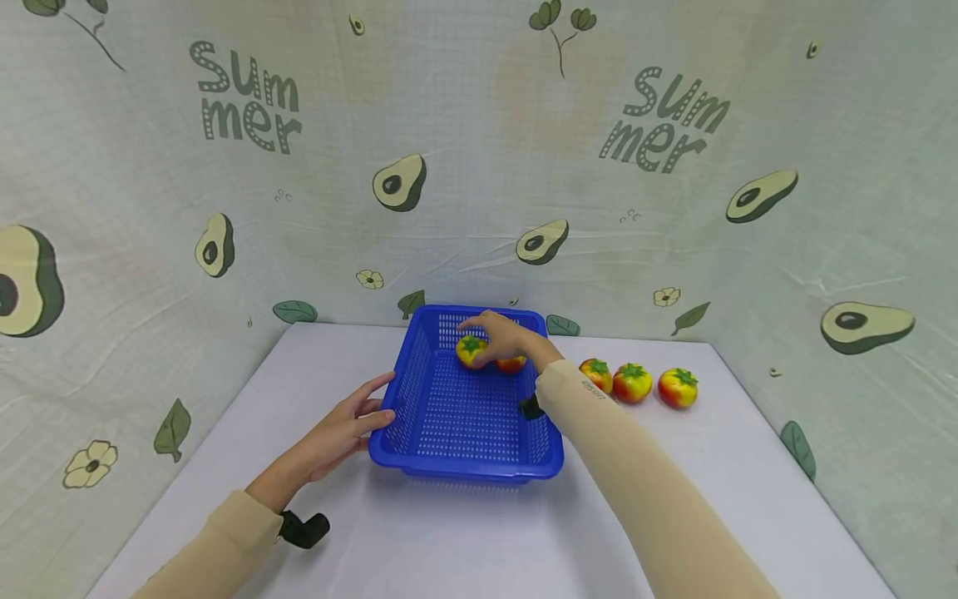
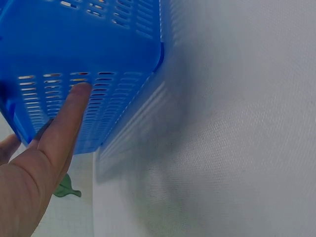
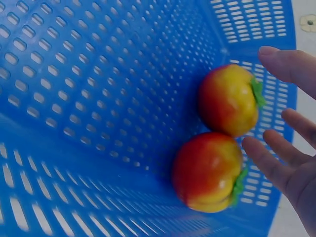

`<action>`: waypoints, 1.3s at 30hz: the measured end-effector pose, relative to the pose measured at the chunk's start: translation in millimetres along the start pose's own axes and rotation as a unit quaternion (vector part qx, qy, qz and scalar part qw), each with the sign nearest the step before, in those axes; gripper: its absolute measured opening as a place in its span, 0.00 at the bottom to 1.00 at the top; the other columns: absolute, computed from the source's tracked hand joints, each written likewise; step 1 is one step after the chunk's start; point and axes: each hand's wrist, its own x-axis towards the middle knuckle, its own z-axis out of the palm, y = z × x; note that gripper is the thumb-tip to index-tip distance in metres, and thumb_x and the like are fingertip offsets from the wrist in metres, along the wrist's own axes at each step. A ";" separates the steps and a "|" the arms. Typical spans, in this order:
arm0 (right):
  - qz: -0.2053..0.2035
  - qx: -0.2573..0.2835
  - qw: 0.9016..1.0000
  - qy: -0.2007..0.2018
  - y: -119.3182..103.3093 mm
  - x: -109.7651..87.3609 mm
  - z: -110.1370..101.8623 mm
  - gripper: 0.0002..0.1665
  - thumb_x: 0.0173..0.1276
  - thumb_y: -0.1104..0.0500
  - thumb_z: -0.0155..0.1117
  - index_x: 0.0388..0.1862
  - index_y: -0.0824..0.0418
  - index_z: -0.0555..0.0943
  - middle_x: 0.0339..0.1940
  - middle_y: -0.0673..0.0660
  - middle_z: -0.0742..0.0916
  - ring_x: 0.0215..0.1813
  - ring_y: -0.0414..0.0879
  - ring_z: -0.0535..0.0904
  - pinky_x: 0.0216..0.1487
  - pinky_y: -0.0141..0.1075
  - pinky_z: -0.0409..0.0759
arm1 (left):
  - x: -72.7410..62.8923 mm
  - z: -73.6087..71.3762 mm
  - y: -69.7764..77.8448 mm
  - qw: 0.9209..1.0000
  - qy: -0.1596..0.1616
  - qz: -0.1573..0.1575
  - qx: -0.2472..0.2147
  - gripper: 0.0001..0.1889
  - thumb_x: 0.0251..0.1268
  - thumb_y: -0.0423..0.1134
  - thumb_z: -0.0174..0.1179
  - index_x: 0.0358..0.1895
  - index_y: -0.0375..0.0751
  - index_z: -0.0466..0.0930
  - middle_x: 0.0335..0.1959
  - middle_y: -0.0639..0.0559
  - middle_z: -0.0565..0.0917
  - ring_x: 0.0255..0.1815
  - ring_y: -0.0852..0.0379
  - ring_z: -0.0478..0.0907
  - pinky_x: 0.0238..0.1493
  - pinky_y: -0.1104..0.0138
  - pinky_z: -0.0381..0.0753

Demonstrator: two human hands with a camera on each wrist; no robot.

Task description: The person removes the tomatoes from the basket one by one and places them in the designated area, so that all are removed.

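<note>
Resting left hand [image 1: 340, 434] straight-fingered against basket [image 1: 464, 467]; spreading right hand [image 1: 509, 336] near two fruits [image 3: 228, 101] inside, seen touching each other only from right wrist; spotting three fruits [image 1: 632, 383] on surface [image 1: 464, 541] only from head.

Free room in basket [image 1: 464, 426], fruits [image 1: 471, 350] behind

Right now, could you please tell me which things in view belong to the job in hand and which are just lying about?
Seemingly the job:
blue basket, touched by the left hand
two fruits inside it, close to the right hand
probably the three fruits outside

Just surroundings:
white table
printed cloth behind
black wrist gadgets, worn
</note>
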 end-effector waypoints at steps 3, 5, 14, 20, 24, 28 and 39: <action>0.007 0.005 1.000 0.000 2.4 3.1 4.9 0.41 0.70 0.59 0.77 0.80 0.54 0.73 0.82 0.64 0.68 0.82 0.62 0.63 0.81 0.60 0.62 | 0.2 -0.2 -0.6 1.000 0.000 -0.001 0.001 0.41 0.81 0.48 0.61 0.88 0.60 0.47 0.81 0.30 0.63 0.68 0.38 0.79 0.66 0.45 0.83; 0.008 0.003 1.000 0.000 3.6 4.6 7.0 0.41 0.70 0.59 0.77 0.80 0.54 0.73 0.82 0.64 0.68 0.82 0.62 0.64 0.81 0.60 0.63 | 0.3 -0.2 -0.7 1.000 0.002 -0.002 0.003 0.41 0.81 0.48 0.61 0.88 0.60 0.48 0.81 0.30 0.63 0.68 0.38 0.79 0.66 0.45 0.82; -0.005 -0.018 1.000 -0.006 4.4 7.6 12.5 0.41 0.69 0.58 0.77 0.80 0.55 0.72 0.79 0.64 0.73 0.79 0.61 0.67 0.81 0.58 0.64 | 2.1 0.5 0.4 1.000 0.001 0.001 0.009 0.40 0.82 0.47 0.59 0.88 0.60 0.48 0.81 0.31 0.62 0.70 0.36 0.78 0.66 0.45 0.82; -0.006 -0.023 1.000 -0.009 3.1 9.8 19.1 0.40 0.68 0.59 0.78 0.78 0.55 0.75 0.74 0.64 0.75 0.73 0.59 0.71 0.78 0.55 0.69 | 2.1 1.1 0.7 1.000 0.002 0.000 0.008 0.40 0.82 0.46 0.59 0.88 0.59 0.48 0.81 0.30 0.63 0.69 0.36 0.78 0.65 0.45 0.82; -0.008 -0.021 1.000 -0.018 0.7 10.1 24.6 0.38 0.68 0.60 0.78 0.76 0.54 0.77 0.74 0.64 0.74 0.72 0.58 0.72 0.78 0.53 0.70 | 1.5 1.1 0.5 1.000 0.006 -0.004 0.009 0.40 0.82 0.46 0.59 0.88 0.59 0.48 0.81 0.30 0.62 0.70 0.35 0.77 0.66 0.44 0.82; -0.005 -0.023 1.000 -0.019 -1.3 9.6 28.5 0.35 0.68 0.60 0.78 0.73 0.52 0.80 0.74 0.63 0.75 0.72 0.57 0.72 0.78 0.53 0.70 | 0.9 1.1 0.2 1.000 0.010 -0.007 0.012 0.40 0.82 0.47 0.60 0.88 0.59 0.48 0.82 0.30 0.62 0.71 0.34 0.77 0.66 0.44 0.82; -0.013 -0.041 0.999 -0.025 -1.8 11.3 31.7 0.33 0.69 0.61 0.77 0.72 0.52 0.80 0.69 0.58 0.82 0.69 0.54 0.77 0.76 0.51 0.74 | 1.2 1.0 0.5 1.000 0.008 -0.007 0.012 0.39 0.83 0.45 0.59 0.88 0.60 0.48 0.81 0.31 0.62 0.70 0.35 0.77 0.66 0.43 0.81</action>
